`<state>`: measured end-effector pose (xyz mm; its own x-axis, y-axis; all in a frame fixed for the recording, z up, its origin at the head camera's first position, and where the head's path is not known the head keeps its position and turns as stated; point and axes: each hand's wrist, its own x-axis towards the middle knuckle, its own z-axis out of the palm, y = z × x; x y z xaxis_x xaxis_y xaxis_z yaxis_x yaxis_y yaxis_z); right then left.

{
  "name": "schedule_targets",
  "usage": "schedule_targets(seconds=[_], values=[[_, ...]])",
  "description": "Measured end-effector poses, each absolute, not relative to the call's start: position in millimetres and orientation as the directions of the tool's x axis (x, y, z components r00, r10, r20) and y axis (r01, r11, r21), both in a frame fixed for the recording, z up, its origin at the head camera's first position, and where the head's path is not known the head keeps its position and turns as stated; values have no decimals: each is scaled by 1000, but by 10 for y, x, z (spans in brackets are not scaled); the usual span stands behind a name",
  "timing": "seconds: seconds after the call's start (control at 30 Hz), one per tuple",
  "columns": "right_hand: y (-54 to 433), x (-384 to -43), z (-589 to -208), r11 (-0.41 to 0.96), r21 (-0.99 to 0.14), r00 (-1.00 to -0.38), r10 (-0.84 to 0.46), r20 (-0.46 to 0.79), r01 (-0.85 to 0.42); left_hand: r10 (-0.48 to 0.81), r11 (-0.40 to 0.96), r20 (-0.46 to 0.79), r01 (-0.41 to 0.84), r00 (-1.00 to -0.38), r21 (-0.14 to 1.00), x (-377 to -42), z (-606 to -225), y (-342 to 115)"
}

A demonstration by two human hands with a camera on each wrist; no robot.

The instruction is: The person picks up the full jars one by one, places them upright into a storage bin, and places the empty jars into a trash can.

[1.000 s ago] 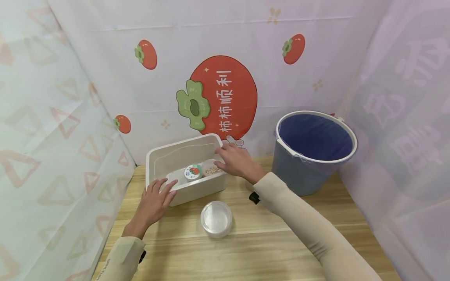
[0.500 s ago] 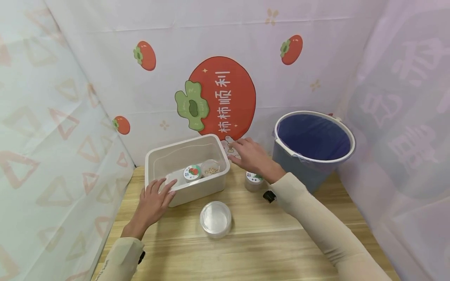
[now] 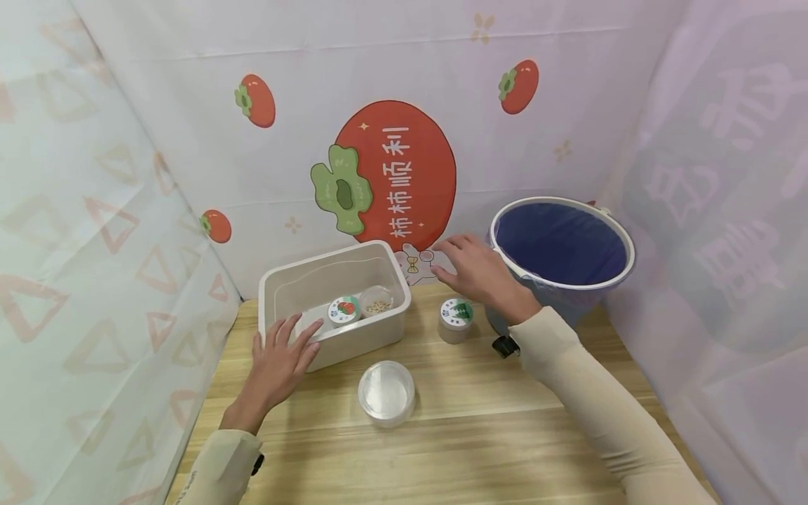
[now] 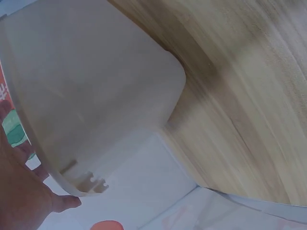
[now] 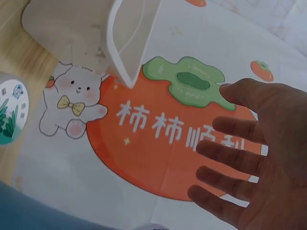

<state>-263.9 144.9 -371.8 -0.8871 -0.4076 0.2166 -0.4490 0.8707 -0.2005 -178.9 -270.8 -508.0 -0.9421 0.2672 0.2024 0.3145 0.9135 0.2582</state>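
My left hand [image 3: 279, 361] rests at the front left of a cream plastic bin [image 3: 362, 345], fingers spread over its rim. The left wrist view shows that hand [image 4: 26, 187] at the bin's edge. My right hand [image 3: 480, 273] is in the air with its fingers apart, holding nothing. Below it stands a small jar [image 3: 456, 313] with a green plant printed on its white lid. Inside the bin are a jar [image 3: 344, 310] with a tomato picture on its lid and a clear tub [image 3: 377, 303] containing pale bits. The right wrist view shows the right palm [image 5: 280, 167] with fingers extended.
A blue-grey bucket [image 3: 558, 238] with a white rim and clear liner stands at the back right. In front of the bin, a clear round container [image 3: 386, 393] sits on the wooden table [image 3: 442, 449]. Persimmon-printed cloth [image 3: 391, 168] walls off the back and sides.
My right hand has left the bin's right side and moved right, toward the bucket. The plant-lidded jar, hidden at first, has come into view. My left hand stays on the bin's rim.
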Motion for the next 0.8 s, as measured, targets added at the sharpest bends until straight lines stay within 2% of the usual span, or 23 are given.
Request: schedule_targets(seconds=[0.47, 0.8], values=[[1941, -2570, -3733, 900, -147, -894, -365, 260, -410, 335, 893, 245, 390, -910, 226, -1685, -4976, -2514], [2266, -2479, -3751, 888, -181, -882, -356, 308, -422, 363, 881, 230, 413, -903, 230, -1635, -4961, -2359]])
